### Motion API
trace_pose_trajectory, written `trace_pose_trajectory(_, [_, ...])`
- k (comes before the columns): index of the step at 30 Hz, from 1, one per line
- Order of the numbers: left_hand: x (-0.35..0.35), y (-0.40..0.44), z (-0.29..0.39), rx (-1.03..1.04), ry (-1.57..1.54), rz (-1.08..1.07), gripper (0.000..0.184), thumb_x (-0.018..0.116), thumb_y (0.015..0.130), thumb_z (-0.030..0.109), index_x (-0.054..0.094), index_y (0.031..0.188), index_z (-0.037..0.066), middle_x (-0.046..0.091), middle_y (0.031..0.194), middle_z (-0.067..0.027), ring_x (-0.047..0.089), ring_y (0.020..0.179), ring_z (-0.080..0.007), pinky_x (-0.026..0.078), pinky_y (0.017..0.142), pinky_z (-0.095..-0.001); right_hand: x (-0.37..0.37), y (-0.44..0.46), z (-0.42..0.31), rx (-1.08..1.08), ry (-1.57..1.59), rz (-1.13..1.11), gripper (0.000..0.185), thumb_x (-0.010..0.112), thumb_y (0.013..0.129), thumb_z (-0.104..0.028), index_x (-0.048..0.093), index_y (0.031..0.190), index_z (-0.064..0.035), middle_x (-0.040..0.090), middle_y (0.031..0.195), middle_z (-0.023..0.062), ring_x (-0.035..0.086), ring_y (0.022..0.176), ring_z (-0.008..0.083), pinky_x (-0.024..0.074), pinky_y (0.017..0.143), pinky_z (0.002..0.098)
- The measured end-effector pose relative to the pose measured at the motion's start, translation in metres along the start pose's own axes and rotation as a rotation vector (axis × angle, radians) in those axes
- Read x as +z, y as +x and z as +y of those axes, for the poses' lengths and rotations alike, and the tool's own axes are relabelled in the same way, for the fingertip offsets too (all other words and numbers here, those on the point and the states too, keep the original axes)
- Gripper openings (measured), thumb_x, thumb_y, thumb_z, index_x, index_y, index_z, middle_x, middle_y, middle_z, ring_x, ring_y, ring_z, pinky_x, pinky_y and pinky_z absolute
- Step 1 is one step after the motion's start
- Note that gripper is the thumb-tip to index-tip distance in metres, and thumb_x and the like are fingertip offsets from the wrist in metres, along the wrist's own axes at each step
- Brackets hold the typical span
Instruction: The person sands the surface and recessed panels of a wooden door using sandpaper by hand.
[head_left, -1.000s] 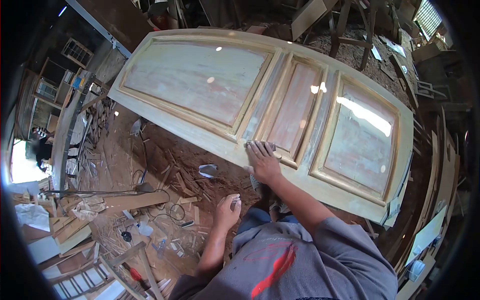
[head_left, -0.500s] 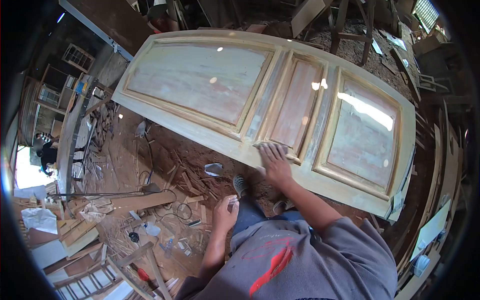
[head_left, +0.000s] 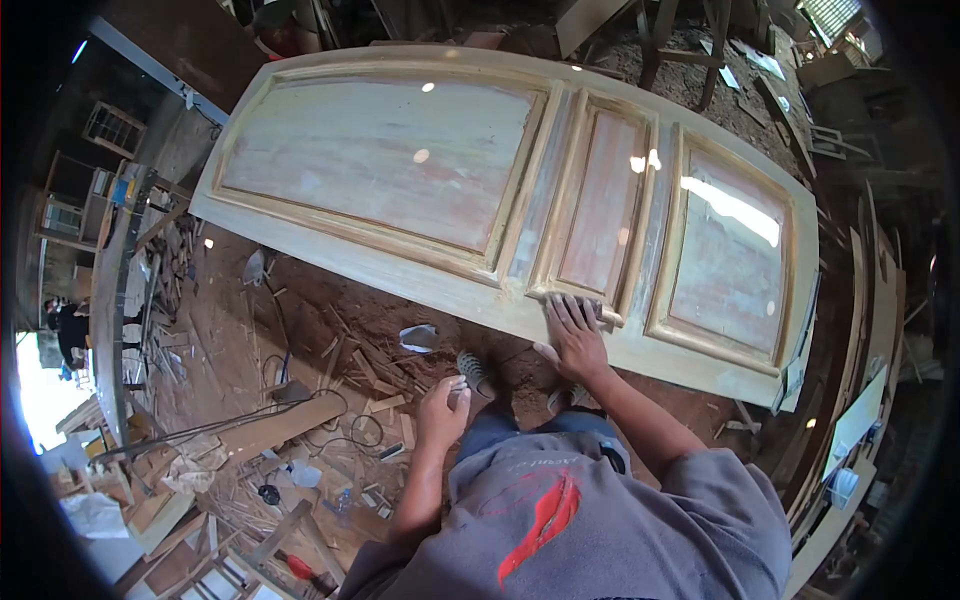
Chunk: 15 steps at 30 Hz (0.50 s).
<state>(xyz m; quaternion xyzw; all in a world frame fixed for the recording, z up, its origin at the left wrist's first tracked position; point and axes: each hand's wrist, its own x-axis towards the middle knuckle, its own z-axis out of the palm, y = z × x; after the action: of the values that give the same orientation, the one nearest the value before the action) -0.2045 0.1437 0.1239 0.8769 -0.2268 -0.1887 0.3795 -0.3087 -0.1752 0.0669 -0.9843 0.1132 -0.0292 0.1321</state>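
A pale wooden door (head_left: 400, 258) with three framed panels lies flat in front of me. My right hand (head_left: 577, 338) presses a dark, thin pad (head_left: 604, 313) onto the door's near edge, just below the narrow middle panel (head_left: 600, 200). The fingers lie over the pad and hide most of it. My left hand (head_left: 443, 412) hangs off the door, in front of my body, with its fingers curled. White dust marks its fingertips, and whatever it may hold is too small to name.
Wood scraps (head_left: 350, 350) and a cable (head_left: 215, 428) litter the floor at the left. A wooden frame (head_left: 300, 530) stands at lower left. Planks (head_left: 870, 300) lean at the right. Another person (head_left: 70, 335) is at far left.
My right hand has moved rightward along the door's near edge with the pad. My left hand stays low, its fingers still curled. The whole view has shifted slightly.
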Motion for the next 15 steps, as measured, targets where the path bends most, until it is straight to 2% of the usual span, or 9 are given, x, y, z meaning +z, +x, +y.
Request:
trace_pose_trajectory(2, [-0.014, 0.007, -0.012, -0.06, -0.017, -0.055, 0.03, 0.075, 0.102, 0.022, 0.075, 0.126, 0.004, 0.08, 0.118, -0.0198, 0.077, 0.111, -0.0419, 0.06, 0.099, -0.0494, -0.007, 0.03, -0.027, 0.032, 0.032, 0.003, 0.088, 0.052, 0.108, -0.064, 0.039, 0.173, -0.0059, 0.039, 0.18, 0.0138, 0.025, 0.171, 0.032, 0.0094, 0.141, 0.0525])
trace_pose_trajectory(3, [-0.02, 0.014, -0.01, -0.07, 0.012, -0.09, 0.03, 0.074, 0.102, 0.022, 0.075, 0.126, 0.004, 0.08, 0.118, -0.02, 0.076, 0.112, -0.0423, 0.06, 0.099, -0.0495, 0.007, 0.042, -0.035, 0.023, 0.019, 0.011, 0.086, 0.05, 0.11, -0.063, 0.037, 0.174, -0.0063, 0.038, 0.18, 0.0142, 0.025, 0.171, 0.0319, 0.0096, 0.141, 0.0519])
trace_pose_trajectory(6, [-0.029, 0.038, -0.018, 0.06, 0.059, -0.119, 0.031, 0.074, 0.102, 0.023, 0.075, 0.127, 0.004, 0.08, 0.118, -0.0204, 0.076, 0.111, -0.042, 0.06, 0.099, -0.0488, 0.016, 0.048, -0.044, 0.066, 0.036, 0.016, 0.086, 0.052, 0.11, -0.063, 0.039, 0.173, -0.0061, 0.038, 0.18, 0.0152, 0.026, 0.171, 0.0326, 0.0097, 0.141, 0.0522])
trace_pose_trajectory(11, [-0.046, 0.075, -0.011, 0.051, -0.043, -0.138, 0.032, 0.075, 0.102, 0.021, 0.075, 0.127, 0.002, 0.08, 0.119, -0.0191, 0.075, 0.113, -0.04, 0.059, 0.101, -0.0493, 0.008, 0.012, -0.038, 0.131, 0.015, -0.039, 0.088, 0.051, 0.111, -0.063, 0.039, 0.172, -0.002, 0.035, 0.181, 0.0214, 0.025, 0.17, 0.0385, 0.0086, 0.14, 0.0552])
trace_pose_trajectory(15, [-0.048, 0.088, -0.015, 0.12, 0.006, -0.192, 0.031, 0.075, 0.102, 0.02, 0.075, 0.127, 0.002, 0.08, 0.119, -0.0193, 0.075, 0.113, -0.04, 0.059, 0.1, -0.0494, 0.008, 0.057, -0.066, 0.133, 0.034, 0.058, 0.086, 0.055, 0.11, -0.059, 0.038, 0.173, -0.0021, 0.036, 0.181, 0.0184, 0.026, 0.17, 0.0364, 0.0109, 0.14, 0.0543])
